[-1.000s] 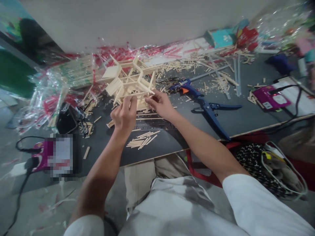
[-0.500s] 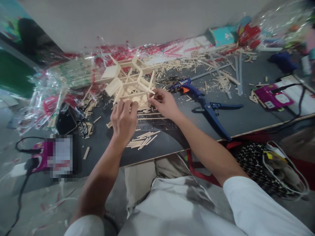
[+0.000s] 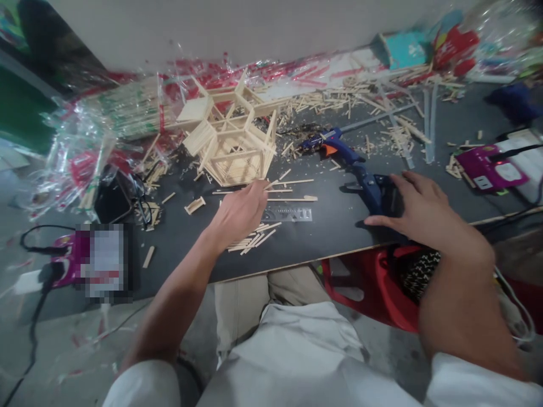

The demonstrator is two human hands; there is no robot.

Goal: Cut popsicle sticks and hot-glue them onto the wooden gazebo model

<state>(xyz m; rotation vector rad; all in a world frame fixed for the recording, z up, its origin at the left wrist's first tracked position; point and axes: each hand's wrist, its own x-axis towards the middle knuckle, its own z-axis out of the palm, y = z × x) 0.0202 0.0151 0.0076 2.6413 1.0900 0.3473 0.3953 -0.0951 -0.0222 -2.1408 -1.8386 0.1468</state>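
Observation:
My left hand (image 3: 242,210) is closed at the table's front, its fingertips pinched on a thin wooden stick (image 3: 272,183). Just beyond it stands a framework of pale wooden sticks (image 3: 236,154) with hexagonal cells and small panels. Under and beside that hand lie a clear ruler (image 3: 299,215), long sticks and a bundle of short cut sticks (image 3: 250,242). My right hand (image 3: 424,212) has its fingers spread over the handles of a blue hand cutter (image 3: 368,183), partly hiding them. Whether it grips them is unclear. A blue glue gun (image 3: 324,141) with an orange trigger lies behind the cutter.
Plastic-wrapped stick bundles (image 3: 123,127) crowd the back left. Wood scraps (image 3: 322,104) are strewn along the back. Purple power strips (image 3: 492,167) sit at right and left. A small wooden piece (image 3: 195,205) lies left of my left hand. A red chair (image 3: 377,282) stands below the edge.
My right hand has left the wooden framework and moved right to the cutter's handles. My left hand has shifted right and nearer, off the framework, to the loose sticks.

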